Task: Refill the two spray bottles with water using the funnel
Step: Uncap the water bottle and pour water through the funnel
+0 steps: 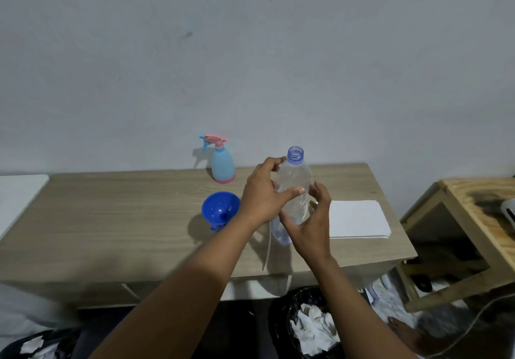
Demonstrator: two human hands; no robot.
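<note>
Wooden and flat, the desk [111, 219] holds a blue plastic funnel [220, 208] sitting in something I cannot see well, with a smooth blue and pink spray bottle [223, 165] standing near the wall. Both hands, left hand [262, 194] and right hand [309, 219], wrap a clear, thin, open water bottle [295, 183] in a snug grip above the desk, beside the funnel. It could squash or tip, and water would spill on the white paper [356, 218].
</note>
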